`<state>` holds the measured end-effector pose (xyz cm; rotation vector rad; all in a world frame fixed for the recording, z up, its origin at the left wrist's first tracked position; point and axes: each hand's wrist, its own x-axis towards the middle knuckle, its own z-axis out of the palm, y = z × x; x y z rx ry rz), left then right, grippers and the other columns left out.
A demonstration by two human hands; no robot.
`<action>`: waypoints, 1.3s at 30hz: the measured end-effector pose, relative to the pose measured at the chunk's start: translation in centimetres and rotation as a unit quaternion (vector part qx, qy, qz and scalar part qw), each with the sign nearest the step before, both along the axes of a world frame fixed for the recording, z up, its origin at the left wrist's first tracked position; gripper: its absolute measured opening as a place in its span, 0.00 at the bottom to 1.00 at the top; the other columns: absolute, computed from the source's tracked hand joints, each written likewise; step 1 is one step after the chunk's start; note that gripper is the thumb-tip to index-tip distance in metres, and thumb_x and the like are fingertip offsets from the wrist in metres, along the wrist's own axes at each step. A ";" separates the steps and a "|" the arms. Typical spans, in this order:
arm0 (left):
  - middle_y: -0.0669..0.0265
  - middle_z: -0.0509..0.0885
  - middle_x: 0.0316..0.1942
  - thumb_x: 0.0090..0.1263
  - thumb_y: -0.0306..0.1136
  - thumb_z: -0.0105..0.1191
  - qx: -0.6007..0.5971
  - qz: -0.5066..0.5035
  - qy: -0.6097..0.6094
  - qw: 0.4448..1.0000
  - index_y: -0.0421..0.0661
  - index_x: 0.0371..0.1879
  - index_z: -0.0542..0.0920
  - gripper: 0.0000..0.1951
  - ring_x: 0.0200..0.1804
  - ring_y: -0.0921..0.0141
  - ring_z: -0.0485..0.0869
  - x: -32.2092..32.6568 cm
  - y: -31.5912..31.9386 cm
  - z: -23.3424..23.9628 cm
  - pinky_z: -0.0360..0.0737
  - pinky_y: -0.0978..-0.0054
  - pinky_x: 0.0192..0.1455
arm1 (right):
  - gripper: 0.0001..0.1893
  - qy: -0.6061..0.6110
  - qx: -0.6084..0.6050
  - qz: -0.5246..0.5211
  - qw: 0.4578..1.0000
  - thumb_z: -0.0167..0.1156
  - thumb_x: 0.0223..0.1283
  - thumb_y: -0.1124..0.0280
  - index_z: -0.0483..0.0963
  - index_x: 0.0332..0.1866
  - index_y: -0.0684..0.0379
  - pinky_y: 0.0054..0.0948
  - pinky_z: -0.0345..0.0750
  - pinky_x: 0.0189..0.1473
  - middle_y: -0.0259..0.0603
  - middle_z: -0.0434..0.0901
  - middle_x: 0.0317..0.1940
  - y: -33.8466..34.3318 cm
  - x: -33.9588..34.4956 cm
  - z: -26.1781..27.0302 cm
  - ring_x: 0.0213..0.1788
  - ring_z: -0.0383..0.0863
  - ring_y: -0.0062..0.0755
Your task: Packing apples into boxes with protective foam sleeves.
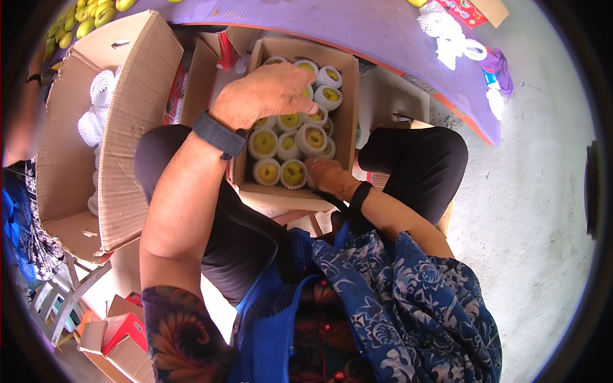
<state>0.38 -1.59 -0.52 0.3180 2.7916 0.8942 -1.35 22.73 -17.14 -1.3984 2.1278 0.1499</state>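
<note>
In front of me a cardboard box (355,95) holds several yellow-green fruits in white foam nets, set close together. My left hand (268,88) reaches over its far part, thumb and fingertips apart on the netted fruits; whether it grips one is hidden. The near right corner has my right hand (331,178) in it, fingers bent down beside a netted fruit (293,174). What lies under those fingers is out of sight. Another netted fruit (313,138) sits higher, between my two hands.
On my left stands a tall open carton (134,139) with white foam nets (96,124) inside. A purple-covered table (306,14) curves beyond, bearing loose fruits (96,16) and more foam nets (450,40). Another person's arm (24,124) shows at far left. Red-printed cartons (124,330) lie lower left.
</note>
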 end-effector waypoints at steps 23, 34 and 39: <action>0.45 0.79 0.39 0.63 0.46 0.59 -0.005 0.050 0.037 0.998 0.36 0.59 0.70 0.31 0.47 0.49 0.77 0.4 -1.0 -0.6 0.74 0.58 0.50 | 0.18 0.045 -0.085 -0.108 0.989 0.58 0.51 0.75 0.73 0.51 0.56 0.44 0.77 0.52 0.51 0.79 0.47 -2.0 -4.1 2.4 0.48 0.81 0.53; 0.46 0.79 0.37 0.63 0.42 0.59 -0.022 0.049 0.056 0.997 0.36 0.53 0.72 0.26 0.46 0.48 0.77 -0.1 -0.4 -0.5 0.74 0.57 0.49 | 0.28 0.080 -0.109 0.009 0.991 0.56 0.53 0.75 0.67 0.64 0.56 0.51 0.65 0.65 0.51 0.63 0.67 -3.6 -4.4 -2.5 0.70 0.59 0.54; 0.47 0.79 0.43 0.63 0.43 0.58 -0.045 0.046 -0.001 0.998 0.36 0.57 0.71 0.28 0.51 0.51 0.76 -0.1 -0.5 -0.5 0.73 0.58 0.54 | 0.23 0.104 -0.130 0.037 0.985 0.50 0.60 0.75 0.71 0.62 0.51 0.49 0.69 0.62 0.47 0.70 0.60 -3.6 -4.7 -2.9 0.65 0.66 0.50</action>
